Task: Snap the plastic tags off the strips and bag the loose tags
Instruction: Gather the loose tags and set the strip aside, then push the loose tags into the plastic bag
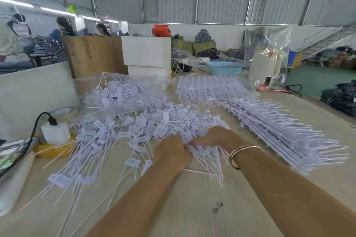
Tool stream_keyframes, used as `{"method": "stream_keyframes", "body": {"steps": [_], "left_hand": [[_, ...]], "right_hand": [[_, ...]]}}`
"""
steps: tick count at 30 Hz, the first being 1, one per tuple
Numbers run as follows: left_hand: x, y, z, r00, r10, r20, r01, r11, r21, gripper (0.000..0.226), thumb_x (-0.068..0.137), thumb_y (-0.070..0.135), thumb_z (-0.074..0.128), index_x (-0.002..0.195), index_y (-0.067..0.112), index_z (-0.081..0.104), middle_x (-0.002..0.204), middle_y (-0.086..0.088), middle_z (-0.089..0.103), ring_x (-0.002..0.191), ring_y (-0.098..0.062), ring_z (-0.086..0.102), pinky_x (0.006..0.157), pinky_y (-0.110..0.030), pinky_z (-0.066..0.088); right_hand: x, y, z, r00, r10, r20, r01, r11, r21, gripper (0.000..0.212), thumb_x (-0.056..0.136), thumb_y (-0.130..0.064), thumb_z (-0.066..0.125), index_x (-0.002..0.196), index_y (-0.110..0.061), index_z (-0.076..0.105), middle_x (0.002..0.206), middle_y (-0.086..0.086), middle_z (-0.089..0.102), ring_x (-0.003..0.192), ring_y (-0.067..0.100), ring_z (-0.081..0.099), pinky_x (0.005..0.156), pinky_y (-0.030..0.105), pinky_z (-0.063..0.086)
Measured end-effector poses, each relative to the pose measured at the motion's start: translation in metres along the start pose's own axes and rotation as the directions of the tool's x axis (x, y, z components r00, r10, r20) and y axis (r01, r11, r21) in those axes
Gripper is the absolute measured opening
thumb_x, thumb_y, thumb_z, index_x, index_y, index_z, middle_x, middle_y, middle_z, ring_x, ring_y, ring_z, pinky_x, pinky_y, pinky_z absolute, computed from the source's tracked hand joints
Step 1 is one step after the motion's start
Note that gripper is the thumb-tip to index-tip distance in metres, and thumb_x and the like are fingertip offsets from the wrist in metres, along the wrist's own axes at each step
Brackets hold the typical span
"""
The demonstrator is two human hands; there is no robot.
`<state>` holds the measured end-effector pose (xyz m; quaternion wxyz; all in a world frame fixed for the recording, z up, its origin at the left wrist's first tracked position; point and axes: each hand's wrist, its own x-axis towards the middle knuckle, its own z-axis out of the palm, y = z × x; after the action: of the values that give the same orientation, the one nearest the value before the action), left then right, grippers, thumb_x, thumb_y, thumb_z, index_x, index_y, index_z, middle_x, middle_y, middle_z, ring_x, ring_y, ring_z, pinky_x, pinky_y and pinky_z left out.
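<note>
head view: both hands meet at the near edge of the loose tags (138, 129) pile on the tabletop (192, 208). left hand (171, 152) is curled, grip pinching a bunch of tag tails. right hand (213, 136) lies palm down on the same bunch, fingers bent into it; whether it pinches or only presses, cannot tell. the bunch sits between the two grips, tails fanning toward 5 o'clock, heads toward 11. unsnapped strips (279, 132) lie at 2 o'clock of the right hand, nearer that hand, long axis 11-to-5, tails pointing 3. bag (119, 90) with tags at 11 o'clock, well apart.
</note>
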<state>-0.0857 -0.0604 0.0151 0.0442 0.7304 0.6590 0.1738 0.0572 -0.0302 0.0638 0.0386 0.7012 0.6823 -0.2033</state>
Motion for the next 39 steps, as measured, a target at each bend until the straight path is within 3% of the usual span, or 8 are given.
{"method": "stream_keyframes", "body": {"steps": [5,11,18,22,26,29,32,39], "left_hand": [[0.001,-0.010,-0.024,0.996,0.090,-0.003,-0.090,0.996,-0.010,0.023,0.095,0.041,0.039,0.103,0.022,0.048,0.093,0.003,0.062,0.081,-0.019,0.059,0.065,-0.031,0.044],[0.028,-0.057,-0.071,0.935,-0.012,-0.354,0.003,1.000,-0.025,0.012,0.097,0.023,0.045,0.102,0.022,0.056,0.104,0.002,0.056,0.070,-0.014,0.058,0.057,-0.029,0.044],[0.055,-0.107,-0.072,0.942,-0.183,-0.283,0.223,0.967,0.119,0.023,0.093,0.012,0.052,0.115,0.017,0.057,0.156,0.003,0.009,0.089,-0.024,0.062,0.061,-0.033,0.042],[0.063,-0.111,-0.055,0.950,-0.212,-0.228,0.248,0.958,0.143,0.031,0.095,0.014,0.049,0.126,0.013,0.050,0.145,0.000,0.034,0.102,-0.022,0.060,0.073,-0.033,0.047],[0.073,-0.111,-0.044,0.944,-0.056,-0.324,0.162,0.937,0.310,0.029,0.093,0.019,0.047,0.121,0.018,0.054,0.121,0.002,0.054,0.113,-0.019,0.050,0.093,-0.033,0.037],[0.075,-0.098,-0.039,0.912,-0.060,-0.406,0.074,0.997,0.020,0.027,0.091,0.019,0.055,0.117,0.020,0.047,0.107,0.000,0.061,0.101,-0.022,0.054,0.082,-0.032,0.039],[0.081,-0.075,-0.041,0.936,-0.234,-0.264,0.078,0.868,-0.491,0.038,0.092,0.013,0.056,0.127,0.014,0.040,0.100,-0.006,0.060,0.085,-0.025,0.057,0.068,-0.032,0.042],[0.089,-0.003,-0.028,0.966,0.068,-0.251,-0.194,0.831,-0.520,0.029,0.101,0.019,0.039,0.122,0.017,0.058,0.114,-0.006,0.066,0.097,-0.020,0.063,0.075,-0.028,0.048]], "right_hand": [[0.006,0.013,-0.003,0.998,0.015,-0.060,-0.007,0.991,0.137,0.071,0.080,-0.051,0.068,0.129,-0.002,0.051,0.111,0.009,0.059,0.094,0.022,0.059,0.075,0.029,0.047],[0.004,0.021,-0.003,0.996,0.055,-0.066,-0.045,0.987,0.153,0.047,0.078,-0.051,0.069,0.088,-0.008,0.055,0.076,0.004,0.057,0.059,0.015,0.050,0.047,0.021,0.036],[0.001,0.020,0.002,0.993,-0.007,-0.119,0.025,0.988,0.153,0.082,0.080,-0.050,0.068,0.138,0.000,0.040,0.130,0.013,0.053,0.110,0.022,0.056,0.074,0.021,0.041],[-0.001,0.016,0.004,0.993,-0.001,-0.121,0.021,0.986,0.164,0.076,0.080,-0.045,0.070,0.132,0.005,0.045,0.132,0.018,0.055,0.115,0.027,0.058,0.089,0.033,0.049],[-0.001,0.005,0.005,0.996,-0.018,-0.092,0.039,0.970,0.240,0.096,0.077,-0.037,0.074,0.140,0.014,0.024,0.119,0.014,0.061,0.094,0.024,0.066,0.060,0.024,0.048],[0.007,0.002,0.004,0.999,-0.029,-0.044,0.041,0.953,0.302,0.095,0.079,-0.029,0.072,0.143,0.007,0.013,0.086,0.002,0.053,0.067,0.007,0.052,0.048,0.015,0.038],[0.010,0.008,-0.003,0.995,-0.036,-0.090,0.070,0.909,0.411,0.018,0.078,-0.014,0.069,0.081,-0.005,0.054,0.056,-0.003,0.045,0.043,0.006,0.039,0.039,0.014,0.030],[-0.003,0.035,-0.012,0.997,-0.075,-0.033,0.080,0.791,0.606,0.030,0.079,-0.006,0.061,0.050,-0.007,0.063,0.061,0.015,0.065,0.056,0.022,0.053,0.064,0.028,0.043]]}}
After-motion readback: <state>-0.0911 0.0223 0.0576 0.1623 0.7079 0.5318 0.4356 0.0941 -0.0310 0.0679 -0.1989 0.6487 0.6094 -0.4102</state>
